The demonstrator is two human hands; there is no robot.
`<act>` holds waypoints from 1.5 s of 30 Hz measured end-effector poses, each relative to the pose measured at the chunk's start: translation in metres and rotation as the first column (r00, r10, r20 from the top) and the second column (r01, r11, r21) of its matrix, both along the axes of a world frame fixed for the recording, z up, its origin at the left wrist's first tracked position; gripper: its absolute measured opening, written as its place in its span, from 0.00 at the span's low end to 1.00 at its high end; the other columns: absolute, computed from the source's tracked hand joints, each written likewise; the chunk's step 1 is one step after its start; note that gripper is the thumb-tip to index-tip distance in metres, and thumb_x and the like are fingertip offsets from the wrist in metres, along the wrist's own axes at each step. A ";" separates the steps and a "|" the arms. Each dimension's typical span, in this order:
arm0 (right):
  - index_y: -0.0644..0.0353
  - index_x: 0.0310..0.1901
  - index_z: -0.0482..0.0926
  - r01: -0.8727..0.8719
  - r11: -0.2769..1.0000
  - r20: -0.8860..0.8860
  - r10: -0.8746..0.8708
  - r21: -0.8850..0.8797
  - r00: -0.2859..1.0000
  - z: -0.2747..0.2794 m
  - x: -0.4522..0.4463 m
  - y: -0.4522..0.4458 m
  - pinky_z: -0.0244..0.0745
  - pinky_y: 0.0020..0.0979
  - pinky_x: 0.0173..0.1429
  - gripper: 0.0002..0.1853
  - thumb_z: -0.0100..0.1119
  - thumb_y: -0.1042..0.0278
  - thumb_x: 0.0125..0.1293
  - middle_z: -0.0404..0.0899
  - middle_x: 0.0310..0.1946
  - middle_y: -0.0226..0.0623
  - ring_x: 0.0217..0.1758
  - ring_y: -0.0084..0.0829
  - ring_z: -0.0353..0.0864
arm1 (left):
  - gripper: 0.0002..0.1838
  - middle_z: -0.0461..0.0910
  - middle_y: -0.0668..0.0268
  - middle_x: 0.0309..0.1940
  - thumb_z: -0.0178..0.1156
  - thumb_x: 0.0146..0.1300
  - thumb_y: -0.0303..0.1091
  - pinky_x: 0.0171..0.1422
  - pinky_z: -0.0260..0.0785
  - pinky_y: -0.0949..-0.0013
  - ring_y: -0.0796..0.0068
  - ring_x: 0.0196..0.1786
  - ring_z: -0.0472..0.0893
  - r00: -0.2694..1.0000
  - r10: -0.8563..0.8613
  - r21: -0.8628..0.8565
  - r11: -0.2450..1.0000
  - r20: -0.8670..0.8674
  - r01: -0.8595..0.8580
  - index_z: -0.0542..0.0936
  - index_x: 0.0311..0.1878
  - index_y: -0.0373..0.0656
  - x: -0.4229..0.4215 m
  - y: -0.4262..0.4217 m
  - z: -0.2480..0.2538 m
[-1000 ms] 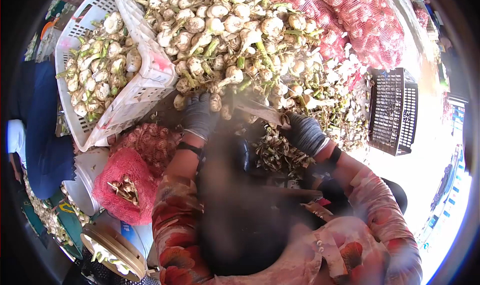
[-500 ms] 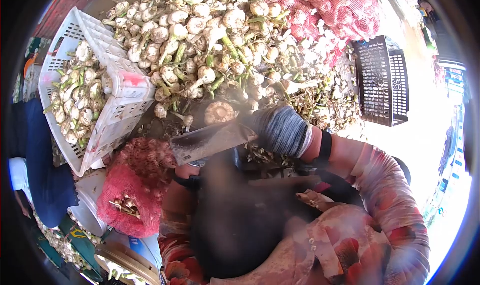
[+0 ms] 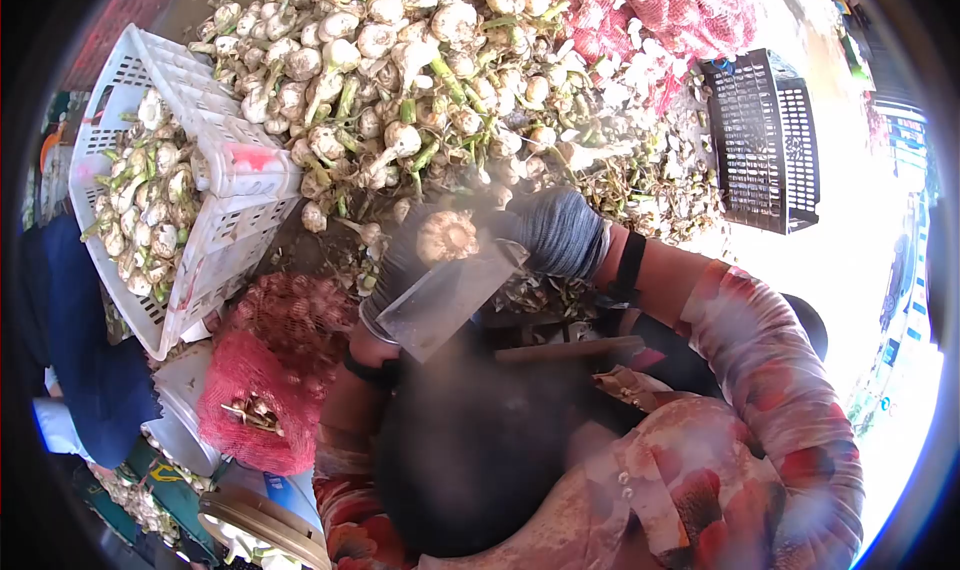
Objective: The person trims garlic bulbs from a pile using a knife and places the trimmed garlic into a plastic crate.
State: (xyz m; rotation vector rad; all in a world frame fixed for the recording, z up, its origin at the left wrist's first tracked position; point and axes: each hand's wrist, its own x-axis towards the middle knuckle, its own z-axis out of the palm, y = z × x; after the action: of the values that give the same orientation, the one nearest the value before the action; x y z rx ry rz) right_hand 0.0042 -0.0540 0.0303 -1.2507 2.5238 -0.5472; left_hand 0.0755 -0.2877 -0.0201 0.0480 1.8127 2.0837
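My left hand [image 3: 398, 275], in a grey glove, is closed on a garlic bulb [image 3: 447, 237] whose flat root side faces up. My right hand [image 3: 560, 232], gloved too, is wrapped round the handle end of a wide knife. The knife's blade [image 3: 445, 305] points down and left, just below the bulb and in front of part of my left hand. The handle is hidden in the right glove. Beyond both hands lies a large heap of garlic [image 3: 400, 100] with stalks on.
A white crate [image 3: 240, 205] of garlic stands at the left, with a red net bag [image 3: 255, 400] below it. A black crate [image 3: 760, 140] is at the right. Full net bags [image 3: 670, 10] lie at the back. A person's dark sleeve [image 3: 90, 350] shows far left.
Earlier my left hand reached to the heap; now it holds the bulb nearer my body. The knife has swung to a steeper slant under the bulb. The view has shifted too.
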 end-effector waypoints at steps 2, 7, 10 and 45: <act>0.51 0.46 0.76 0.045 0.999 0.021 -0.045 0.005 0.999 -0.001 -0.005 0.002 0.77 0.43 0.31 0.13 0.57 0.66 0.58 0.81 0.30 0.40 0.31 0.44 0.84 | 0.29 0.79 0.63 0.47 0.68 0.57 0.39 0.61 0.71 0.65 0.69 0.52 0.79 0.998 0.010 0.040 0.999 0.064 -0.012 0.70 0.59 0.39 -0.002 0.002 0.004; 0.58 0.47 0.77 0.575 0.782 0.067 -0.605 0.241 0.794 -0.039 -0.046 0.050 0.77 0.43 0.33 0.14 0.54 0.57 0.68 0.81 0.25 0.48 0.30 0.48 0.84 | 0.38 0.79 0.64 0.46 0.75 0.47 0.41 0.60 0.71 0.65 0.69 0.48 0.80 0.837 -0.203 -0.377 0.926 -0.508 -0.005 0.68 0.59 0.40 -0.014 0.002 0.047; 0.59 0.49 0.79 0.643 0.749 0.684 -0.385 -0.160 0.619 -0.018 -0.011 0.026 0.76 0.32 0.42 0.20 0.60 0.49 0.68 0.83 0.33 0.37 0.35 0.26 0.81 | 0.40 0.74 0.64 0.54 0.80 0.38 0.43 0.67 0.62 0.56 0.69 0.62 0.69 0.982 0.019 -0.105 0.994 0.190 0.001 0.71 0.55 0.44 -0.026 0.002 0.055; 0.60 0.38 0.76 0.453 0.888 0.326 -0.407 -0.077 0.853 -0.034 -0.033 0.070 0.74 0.38 0.39 0.14 0.52 0.56 0.70 0.78 0.27 0.45 0.32 0.45 0.78 | 0.31 0.71 0.49 0.60 0.56 0.69 0.49 0.72 0.63 0.53 0.56 0.64 0.72 0.618 0.782 0.074 0.613 0.084 -0.786 0.66 0.65 0.34 -0.047 -0.109 0.096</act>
State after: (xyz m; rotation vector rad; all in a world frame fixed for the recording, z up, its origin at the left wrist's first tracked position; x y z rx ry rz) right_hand -0.0286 0.0160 -0.0037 -0.5643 2.5269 -0.9661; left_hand 0.0284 -0.3971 0.0763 -0.9426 1.8808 2.7019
